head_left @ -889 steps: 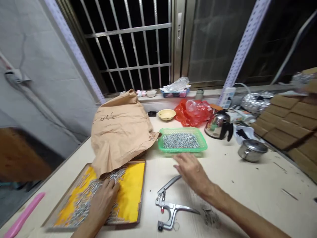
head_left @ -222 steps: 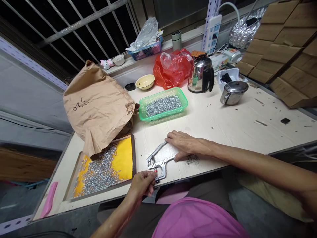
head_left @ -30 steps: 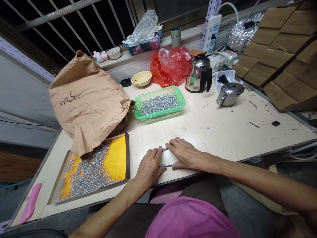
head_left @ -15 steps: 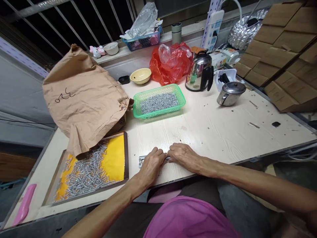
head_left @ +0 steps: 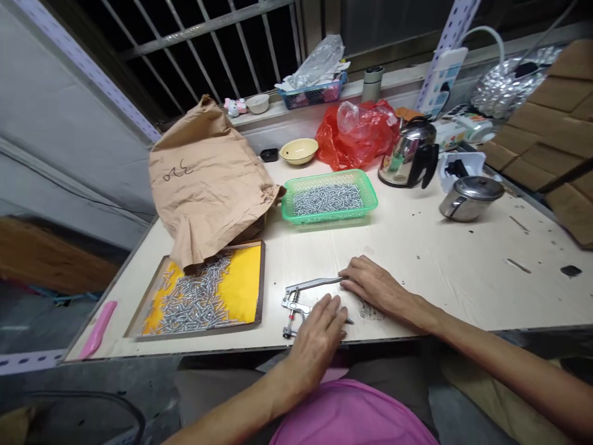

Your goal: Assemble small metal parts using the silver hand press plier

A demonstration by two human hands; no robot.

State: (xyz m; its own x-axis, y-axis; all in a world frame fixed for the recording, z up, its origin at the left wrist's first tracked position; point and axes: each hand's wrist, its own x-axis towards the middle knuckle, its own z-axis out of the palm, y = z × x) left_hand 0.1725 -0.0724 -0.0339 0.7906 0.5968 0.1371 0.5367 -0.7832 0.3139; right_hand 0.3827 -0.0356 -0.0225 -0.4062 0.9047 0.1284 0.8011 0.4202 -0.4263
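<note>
A pair of metal spring-loaded pliers lies on the table near its front edge, jaws to the left and handles spread apart. My left hand rests flat over the lower handle with its fingers stretched out, hiding part of it. At the tip of the upper handle, my right hand has its fingers bent and closed on the end. To the left, a shallow tray with a yellow lining holds many small metal pins. More such pieces fill a green plastic basket farther back.
A brown paper bag leans over the tray's back. Behind stand a cream bowl, red plastic bag, electric kettle and lidded steel pot. A pink-handled object lies at the left edge; cardboard is at right.
The pliers' handles have spread apart and their jaws show more fully. My left hand has flattened out on the lower handle; my right hand is now at the upper handle's tip. The view has shifted left.
</note>
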